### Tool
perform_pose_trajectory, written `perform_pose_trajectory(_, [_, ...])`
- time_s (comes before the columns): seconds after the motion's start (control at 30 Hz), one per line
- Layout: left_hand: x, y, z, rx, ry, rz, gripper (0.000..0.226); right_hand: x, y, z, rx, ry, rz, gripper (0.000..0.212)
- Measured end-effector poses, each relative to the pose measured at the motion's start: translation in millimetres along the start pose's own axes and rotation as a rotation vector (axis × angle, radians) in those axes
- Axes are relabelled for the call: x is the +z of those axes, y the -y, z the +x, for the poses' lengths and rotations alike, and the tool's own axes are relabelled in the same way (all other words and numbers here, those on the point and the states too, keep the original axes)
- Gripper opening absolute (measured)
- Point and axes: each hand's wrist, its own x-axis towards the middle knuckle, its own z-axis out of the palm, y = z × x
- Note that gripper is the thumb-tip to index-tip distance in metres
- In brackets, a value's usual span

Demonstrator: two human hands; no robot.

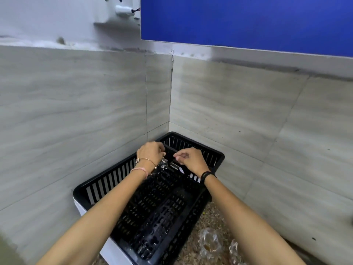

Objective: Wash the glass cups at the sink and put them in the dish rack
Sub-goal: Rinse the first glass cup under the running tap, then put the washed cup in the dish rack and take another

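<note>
While the left hand [150, 153] curls round a glass cup [163, 165] at the far end of the dish rack [95, 188], the right hand [191, 159] hangs beside it with fingers bent; whether it pinches anything I cannot tell. The rack otherwise looks bare, so most work remains: a second cup [210, 243] and a third cup [235, 251] wait on the counter [208, 217] right of the rack's near end. Tiled walls [76, 121] hem the rack's left and far sides; only its right side lies open.

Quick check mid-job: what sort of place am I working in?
Likely a kitchen counter corner: black slatted plastic dish rack against grey tiled walls, clear glass cups on the speckled stone counter.
</note>
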Motion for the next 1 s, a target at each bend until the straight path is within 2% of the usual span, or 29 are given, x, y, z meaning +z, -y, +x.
perform_pose_trajectory(0.2, [-9.9, -62.5, -31.8, 0.153, 0.102, -0.254, 0.009, -50.4, -5.3, -47.3, 0.073, -0.101, 0.267, 0.013])
perform_pose_trajectory(0.43, [16.0, -164.1, -88.6, 0.304, 0.197, -0.519, 0.013, -141.6, -57.5, -144.0, 0.147, -0.326, 0.296, 0.009])
perform_pose_trajectory(0.6, [57.0, -251.0, -155.5, 0.318, 0.396, -0.801, 0.018, -207.1, -110.8, -237.9, 0.239, -0.443, 0.253, 0.012])
perform_pose_trajectory(0.8, [135.5, -340.1, -249.6, 0.322, 0.649, -0.892, 0.018, -257.6, -188.8, -356.7, 0.428, -0.545, 0.247, 0.009])
perform_pose_trajectory(0.93, [184.2, -385.7, -309.6, 0.3, 0.807, -0.929, 0.018, -278.5, -242.8, -431.3, 0.538, -0.602, 0.196, 0.021])
perform_pose_trajectory(1.0, [207.0, -405.9, -337.4, 0.301, 0.884, -0.916, 0.021, -286.3, -265.6, -470.2, 0.592, -0.626, 0.131, 0.02])
